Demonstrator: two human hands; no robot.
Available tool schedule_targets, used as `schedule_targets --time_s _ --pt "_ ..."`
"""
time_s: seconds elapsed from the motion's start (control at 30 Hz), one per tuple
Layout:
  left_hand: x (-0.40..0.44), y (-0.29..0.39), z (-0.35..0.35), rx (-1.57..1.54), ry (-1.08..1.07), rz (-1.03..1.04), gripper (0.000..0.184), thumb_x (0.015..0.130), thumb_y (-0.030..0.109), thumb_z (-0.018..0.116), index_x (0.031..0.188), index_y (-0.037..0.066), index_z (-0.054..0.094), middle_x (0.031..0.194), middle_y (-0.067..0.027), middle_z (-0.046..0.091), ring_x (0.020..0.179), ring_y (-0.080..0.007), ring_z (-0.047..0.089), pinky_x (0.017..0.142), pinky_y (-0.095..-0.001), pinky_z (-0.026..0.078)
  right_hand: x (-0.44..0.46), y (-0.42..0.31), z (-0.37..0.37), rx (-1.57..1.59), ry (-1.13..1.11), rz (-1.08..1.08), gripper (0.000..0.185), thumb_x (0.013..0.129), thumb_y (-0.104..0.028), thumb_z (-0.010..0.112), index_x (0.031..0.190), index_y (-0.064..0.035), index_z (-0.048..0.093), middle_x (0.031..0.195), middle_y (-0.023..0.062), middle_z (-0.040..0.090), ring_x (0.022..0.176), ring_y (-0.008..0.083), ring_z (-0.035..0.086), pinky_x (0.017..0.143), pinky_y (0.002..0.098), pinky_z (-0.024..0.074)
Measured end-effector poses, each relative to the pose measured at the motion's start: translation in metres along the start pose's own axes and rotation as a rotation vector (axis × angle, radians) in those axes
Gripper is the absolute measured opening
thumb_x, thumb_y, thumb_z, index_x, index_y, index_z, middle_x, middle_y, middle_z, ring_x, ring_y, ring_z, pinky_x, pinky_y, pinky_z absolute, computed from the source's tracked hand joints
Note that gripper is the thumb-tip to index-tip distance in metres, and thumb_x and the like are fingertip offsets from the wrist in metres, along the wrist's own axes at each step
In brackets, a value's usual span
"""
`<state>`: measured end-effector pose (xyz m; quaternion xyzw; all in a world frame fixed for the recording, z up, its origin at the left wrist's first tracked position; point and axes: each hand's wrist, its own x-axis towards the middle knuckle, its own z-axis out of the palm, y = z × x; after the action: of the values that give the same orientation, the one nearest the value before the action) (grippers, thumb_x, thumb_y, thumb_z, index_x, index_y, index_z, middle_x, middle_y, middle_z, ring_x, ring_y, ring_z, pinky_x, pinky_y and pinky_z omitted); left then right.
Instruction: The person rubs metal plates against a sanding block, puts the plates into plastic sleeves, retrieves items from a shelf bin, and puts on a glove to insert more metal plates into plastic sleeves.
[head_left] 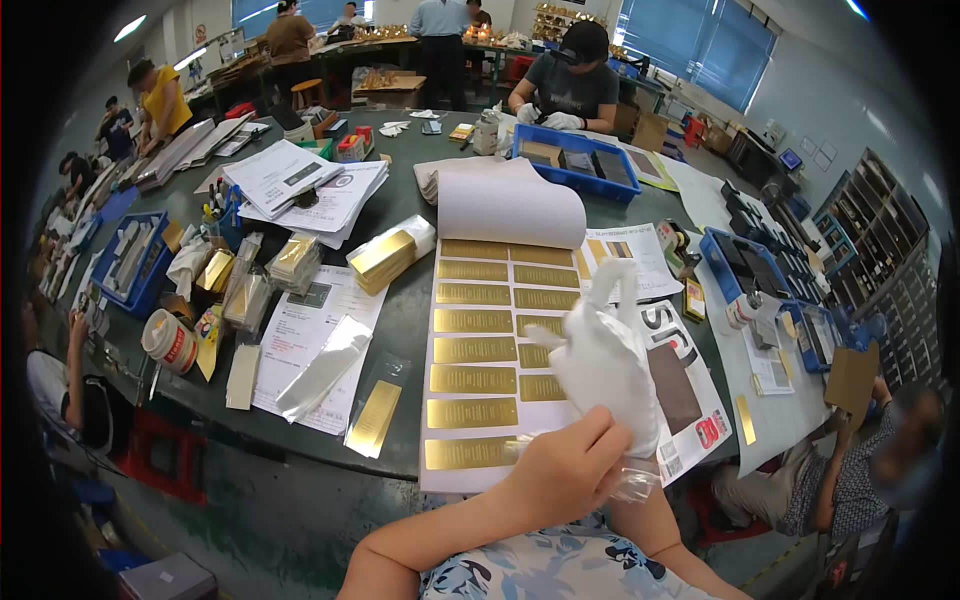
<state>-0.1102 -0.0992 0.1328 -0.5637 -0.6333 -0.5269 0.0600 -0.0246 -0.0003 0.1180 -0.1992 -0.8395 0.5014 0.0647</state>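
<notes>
My left hand (565, 465) is bare and pinches the cuff of a white glove (605, 370). My right hand (600, 345) is inside that glove, raised over the right side of a white sheet, with the glove's fingers apart. Crinkled clear plastic (637, 482) shows at the right wrist. Beneath my hands, the sheet (428, 480) carries two columns of gold-coloured plates (470, 413); the glove hides part of the right column. The sheet's upper end (510, 210) is rolled back.
Left of the sheet lie a bagged gold plate (376, 418), clear sleeves (325, 370), wrapped stacks (390, 255) and papers (300, 190). A blue tray (610, 188) stands ahead; a person (580, 80) in white gloves works behind it. Another person (840, 470) sits at right.
</notes>
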Motion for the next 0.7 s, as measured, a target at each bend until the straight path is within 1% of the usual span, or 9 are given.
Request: schedule_targets --time_s 0.1,0.13,0.2,0.37,0.57,0.6,0.63,0.67,0.7 --pt "-0.002 0.001 0.006 -0.146 -0.041 0.012 0.02 0.072 0.0 0.061 0.088 0.004 0.051 0.079 -0.01 0.049 0.06 -0.0293 0.054 0.05 -0.0366 0.044 0.03 -0.021 -0.018 -0.143 0.034 -0.007 0.052 0.086 -0.016 0.057 0.133 -0.0016 0.04 0.13 0.0196 0.047 0.122 0.0321 0.046 0.102 0.0378 0.0365" --pt "-0.003 0.0 0.009 -0.217 -0.075 0.014 0.017 0.072 -0.002 0.059 0.085 0.004 0.049 0.076 -0.0106 0.046 0.06 -0.0299 0.053 0.05 -0.0379 0.042 0.004 -0.001 -0.017 -0.192 0.044 -0.017 0.052 0.086 -0.015 0.057 0.133 -0.0012 0.04 0.13 0.02 0.047 0.122 0.0326 0.046 0.102 0.0376 0.0369" --pt "-0.012 -0.002 0.02 -0.236 -0.116 0.039 0.016 0.073 -0.001 0.059 0.085 0.004 0.049 0.076 -0.0107 0.047 0.061 -0.0302 0.054 0.051 -0.0381 0.043 -0.044 0.039 -0.023 -0.288 0.061 -0.039 0.052 0.086 -0.015 0.057 0.133 -0.0005 0.039 0.129 0.0208 0.047 0.121 0.0335 0.047 0.101 0.0373 0.0378" --pt "-0.012 0.002 0.028 -0.309 -0.141 0.07 0.018 0.07 0.0 0.058 0.085 0.003 0.048 0.076 -0.0108 0.047 0.064 -0.031 0.053 0.054 -0.0386 0.043 -0.047 0.041 -0.032 -0.476 0.074 -0.074 0.053 0.085 -0.013 0.058 0.132 0.001 0.038 0.127 0.0224 0.048 0.12 0.0355 0.048 0.1 0.0366 0.0395" --pt "-0.013 0.003 0.043 -0.191 -0.157 0.099 0.024 0.066 0.003 0.06 0.086 0.004 0.047 0.078 -0.0106 0.046 0.067 -0.0305 0.055 0.055 -0.0385 0.044 -0.047 0.014 -0.023 0.47 -0.018 -0.362 0.066 0.086 -0.02 0.06 0.141 0.0004 0.029 0.137 0.0221 0.041 0.125 0.0338 0.044 0.104 0.0392 0.0358" --pt "-0.012 0.005 0.044 -0.209 -0.151 0.122 0.024 0.067 0.003 0.061 0.087 0.004 0.047 0.08 -0.0105 0.046 0.068 -0.0303 0.055 0.055 -0.0387 0.044 -0.006 -0.028 -0.025 0.633 -0.029 -0.396 0.068 0.086 -0.021 0.061 0.142 0.0003 0.027 0.139 0.0221 0.039 0.126 0.0335 0.043 0.105 0.0396 0.0352" --pt "-0.013 0.007 0.044 -0.23 -0.146 0.142 0.024 0.067 0.003 0.061 0.087 0.004 0.047 0.081 -0.0105 0.046 0.069 -0.03 0.055 0.056 -0.0388 0.045 0.101 -0.081 -0.062 0.798 -0.035 -0.422 0.071 0.086 -0.022 0.061 0.143 0.0002 0.025 0.14 0.0221 0.038 0.127 0.0333 0.043 0.106 0.0401 0.0346" --pt "-0.015 0.006 0.041 -0.234 -0.144 0.119 0.024 0.067 0.003 0.061 0.087 0.004 0.047 0.081 -0.0105 0.046 0.069 -0.03 0.055 0.056 -0.0388 0.045 0.058 -0.06 -0.039 0.964 -0.037 -0.444 0.073 0.087 -0.023 0.061 0.145 0.0001 0.024 0.142 0.022 0.037 0.128 0.033 0.042 0.106 0.0405 0.034" --pt "-0.017 0.004 0.037 -0.232 -0.169 0.067 0.025 0.068 0.004 0.062 0.089 0.005 0.049 0.083 -0.01 0.048 0.071 -0.0296 0.057 0.057 -0.0385 0.046 0.057 -0.06 -0.033 1.131 -0.034 -0.463 0.075 0.087 -0.024 0.062 0.146 0.0 0.022 0.143 0.022 0.036 0.129 0.0327 0.042 0.107 0.0409 0.0334"
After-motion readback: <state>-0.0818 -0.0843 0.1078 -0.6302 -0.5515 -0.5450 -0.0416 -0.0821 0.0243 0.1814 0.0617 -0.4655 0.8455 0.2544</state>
